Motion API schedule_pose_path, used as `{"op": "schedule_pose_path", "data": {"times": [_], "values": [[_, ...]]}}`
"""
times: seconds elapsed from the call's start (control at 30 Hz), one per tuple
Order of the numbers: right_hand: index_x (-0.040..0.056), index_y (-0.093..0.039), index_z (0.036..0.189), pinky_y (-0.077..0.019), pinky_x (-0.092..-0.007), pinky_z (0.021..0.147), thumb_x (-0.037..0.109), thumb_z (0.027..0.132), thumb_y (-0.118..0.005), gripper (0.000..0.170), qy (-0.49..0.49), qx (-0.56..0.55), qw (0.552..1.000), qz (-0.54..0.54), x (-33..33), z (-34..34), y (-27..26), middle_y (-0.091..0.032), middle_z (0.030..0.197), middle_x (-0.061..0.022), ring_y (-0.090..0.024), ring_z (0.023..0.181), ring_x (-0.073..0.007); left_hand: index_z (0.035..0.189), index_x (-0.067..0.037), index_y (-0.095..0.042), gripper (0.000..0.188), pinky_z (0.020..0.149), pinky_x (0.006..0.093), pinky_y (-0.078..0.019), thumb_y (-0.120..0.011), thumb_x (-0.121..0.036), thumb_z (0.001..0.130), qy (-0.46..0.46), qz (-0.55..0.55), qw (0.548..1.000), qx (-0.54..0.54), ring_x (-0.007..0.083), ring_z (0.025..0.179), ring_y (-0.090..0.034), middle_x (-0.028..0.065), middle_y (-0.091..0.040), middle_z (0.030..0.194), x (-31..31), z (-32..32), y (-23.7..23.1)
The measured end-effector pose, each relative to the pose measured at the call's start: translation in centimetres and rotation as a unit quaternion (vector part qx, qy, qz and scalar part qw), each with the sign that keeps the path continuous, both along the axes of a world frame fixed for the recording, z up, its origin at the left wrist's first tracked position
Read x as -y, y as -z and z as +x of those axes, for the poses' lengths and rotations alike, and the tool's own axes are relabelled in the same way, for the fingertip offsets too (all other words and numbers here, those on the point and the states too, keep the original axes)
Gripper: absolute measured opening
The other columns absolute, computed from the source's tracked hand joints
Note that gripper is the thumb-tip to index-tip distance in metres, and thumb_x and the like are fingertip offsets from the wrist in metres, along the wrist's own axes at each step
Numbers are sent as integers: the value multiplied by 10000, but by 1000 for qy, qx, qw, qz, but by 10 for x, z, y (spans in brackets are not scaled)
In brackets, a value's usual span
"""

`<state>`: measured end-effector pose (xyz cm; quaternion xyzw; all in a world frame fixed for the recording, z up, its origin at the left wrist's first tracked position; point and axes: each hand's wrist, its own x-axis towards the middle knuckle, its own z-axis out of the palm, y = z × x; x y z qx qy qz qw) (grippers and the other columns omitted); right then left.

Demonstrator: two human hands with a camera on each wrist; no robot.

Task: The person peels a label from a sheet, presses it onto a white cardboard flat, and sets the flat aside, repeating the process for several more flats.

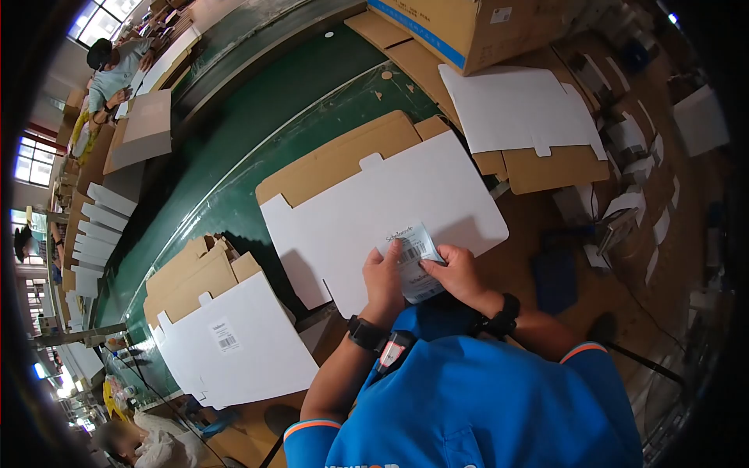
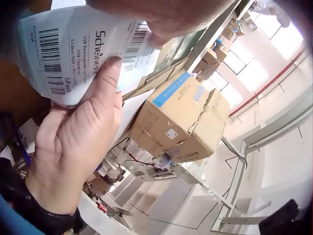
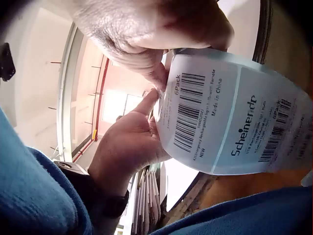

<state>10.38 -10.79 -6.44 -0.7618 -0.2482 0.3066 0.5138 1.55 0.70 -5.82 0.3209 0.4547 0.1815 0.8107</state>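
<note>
A strip of printed barcode labels is held between both hands over a flat white carton blank. My left hand pinches the strip's left edge, thumb on top. On the other side my right hand grips the strip, its thumb lying across the print in the left wrist view. In the right wrist view the strip curves away from the fingers, showing more than one label on its backing. To the left lies another carton blank with a label stuck on its white face.
A third blank lies at the right, under a large brown cardboard box. A green conveyor belt runs behind the blanks. Another person works at the far left, and a seated person is at the lower left.
</note>
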Motion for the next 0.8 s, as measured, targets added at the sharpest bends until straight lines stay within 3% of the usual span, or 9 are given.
{"op": "schedule_pose_path", "data": {"times": [0.1,0.2,0.6,0.8], "values": [[-16,-643,807,-453,-295,526,198,814,-673,216,35,-64,996,45,-3,-1,0,-612,602,-90,-552,562,-86,965,-34,-592,188,686,293,-514,-610,-203,884,-11,28,1000,2,148,764,-616,61,-652,864,0,0,4],[-18,-644,808,-442,-281,517,218,837,-656,239,21,-64,998,17,-1,1,4,-600,590,-71,-524,559,-68,961,-33,-594,182,680,286,-515,-601,-201,890,-30,35,999,27,144,758,-615,60,-652,859,5,3,13],[-20,-571,670,-372,-323,441,239,867,-617,328,-9,36,999,-12,-13,7,-4,-502,486,-96,-422,447,-116,946,-37,-568,168,694,282,-501,-587,-199,902,-96,66,993,6,140,775,-603,59,-644,898,6,17,14],[-23,-557,642,-349,-298,432,215,865,-617,331,36,1,999,13,-17,16,14,-463,470,-49,-399,468,-72,1072,11,-550,384,690,267,-456,-512,-345,934,12,105,994,-18,101,775,-559,25,-606,864,-10,8,21]]}}
